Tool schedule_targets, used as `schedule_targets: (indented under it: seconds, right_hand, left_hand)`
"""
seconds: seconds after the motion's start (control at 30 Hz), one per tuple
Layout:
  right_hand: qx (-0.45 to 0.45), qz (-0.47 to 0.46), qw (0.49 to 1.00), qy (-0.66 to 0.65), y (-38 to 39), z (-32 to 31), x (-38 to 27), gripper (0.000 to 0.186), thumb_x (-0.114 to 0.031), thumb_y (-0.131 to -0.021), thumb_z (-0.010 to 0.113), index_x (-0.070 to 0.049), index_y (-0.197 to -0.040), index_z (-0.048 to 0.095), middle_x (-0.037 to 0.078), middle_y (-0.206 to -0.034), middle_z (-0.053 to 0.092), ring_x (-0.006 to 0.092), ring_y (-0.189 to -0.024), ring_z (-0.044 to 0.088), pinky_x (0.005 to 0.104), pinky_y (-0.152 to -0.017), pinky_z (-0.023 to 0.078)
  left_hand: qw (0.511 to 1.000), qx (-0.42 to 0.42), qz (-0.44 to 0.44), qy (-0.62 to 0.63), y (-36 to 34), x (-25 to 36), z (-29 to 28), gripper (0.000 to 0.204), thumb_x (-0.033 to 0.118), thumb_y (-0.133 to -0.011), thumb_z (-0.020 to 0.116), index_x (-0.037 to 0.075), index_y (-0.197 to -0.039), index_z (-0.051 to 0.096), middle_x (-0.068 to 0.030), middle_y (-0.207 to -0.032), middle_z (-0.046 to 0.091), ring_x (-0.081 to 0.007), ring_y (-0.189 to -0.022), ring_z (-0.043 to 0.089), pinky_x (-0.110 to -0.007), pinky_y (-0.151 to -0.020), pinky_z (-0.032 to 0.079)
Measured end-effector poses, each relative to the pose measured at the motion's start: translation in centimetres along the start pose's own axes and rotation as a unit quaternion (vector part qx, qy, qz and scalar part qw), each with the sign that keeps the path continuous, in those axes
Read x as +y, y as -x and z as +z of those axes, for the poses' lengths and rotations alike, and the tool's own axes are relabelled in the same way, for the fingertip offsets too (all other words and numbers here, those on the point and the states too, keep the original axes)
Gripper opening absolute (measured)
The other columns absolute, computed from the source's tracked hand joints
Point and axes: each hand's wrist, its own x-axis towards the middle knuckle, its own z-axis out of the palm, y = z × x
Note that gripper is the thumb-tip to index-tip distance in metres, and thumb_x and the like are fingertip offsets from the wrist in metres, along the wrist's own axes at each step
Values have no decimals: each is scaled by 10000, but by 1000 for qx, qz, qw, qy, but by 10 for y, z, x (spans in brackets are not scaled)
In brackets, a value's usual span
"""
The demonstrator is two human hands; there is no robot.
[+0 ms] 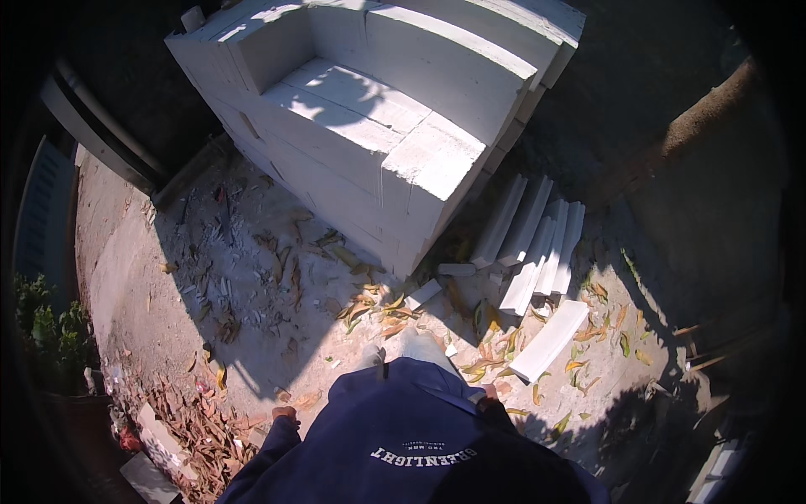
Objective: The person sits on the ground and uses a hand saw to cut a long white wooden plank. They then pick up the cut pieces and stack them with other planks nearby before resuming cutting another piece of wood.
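Through the head camera I see my left hand [285, 412] low at the side of the dark blue top [395, 420], its fingers curled in; whether they grip anything I cannot tell. My right hand [489, 392] shows only partly past its sleeve, so I cannot tell whether it is open or closed. A loose white slab [550, 342] lies on the leafy ground, ahead and to the right of the right hand and apart from it. Beyond that slab, narrow white strips [537, 265] lie side by side. Ahead of both hands stands the large white block stack [336, 176], its stepped hollow crossed by sun and leafy shadow. Well left of the left hand, a green plant [52, 336] grows above a dark, pot-like container, too shadowed for me to see inside. Dry brown leaves [210, 428] lie nearer that hand.
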Motion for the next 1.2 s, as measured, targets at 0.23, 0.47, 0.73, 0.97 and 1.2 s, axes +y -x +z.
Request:
schedule_targets:
  seconds: [0.23, 0.47, 0.73, 0.97, 1.2]
  right_hand:
    - [243, -208, 945, -73, -64, -223, -201, 429, -178, -834, 779, 68, -1170, 673, 135, -815, 718, 187, -691, 681, 329, -634, 548]
    - [350, -377, 843, -160, 35, -362, -463, 695, -295, -873, 778, 47, -1410, 498, 187, -1126, 676, 205, -866, 678, 319, -787, 549]
    - [382, -414, 776, -284, 52, -318, -553, 868, -305, -826, 840, 4, -1493, 380, 237, -1362, 518, 344, -1218, 570, 424, -918, 555]
    - [498, -421, 716, -250, 104, -355, -597, 933, -269, -769, 880, -46, -1515, 367, 207, -1385, 504, 351, -1225, 551, 468, -954, 516]
    - [555, -487, 666, 100, 156, -430, -650, 677, -262, -749, 863, 7, -1305, 584, 187, -1196, 606, 351, -1083, 595, 433, -926, 480]
  left_hand:
    - [951, -75, 252, 164, 79, 166, 96, 215, 104, -798, 760, -13, -969, 703, -136, -826, 723, -200, -626, 704, -314, -564, 569]
    - [940, -23, 284, 188, 96, 196, 72, 234, 91, -819, 719, -42, -1011, 709, -167, -843, 721, -209, -600, 704, -339, -556, 572]
    - [983, -67, 27, 170, 81, 128, 45, 93, 55, -884, 670, -17, -939, 694, -162, -696, 669, -346, -591, 706, -495, -529, 583]
    - [987, -40, 110, 111, 60, 195, -19, 104, 52, -815, 738, -34, -802, 680, -154, -687, 686, -286, -504, 665, -433, -426, 505]
    - [851, 251, 452, 91, 82, 416, -127, 277, 130, -845, 718, -26, -1073, 700, -196, -946, 741, -319, -883, 727, -408, -814, 558]
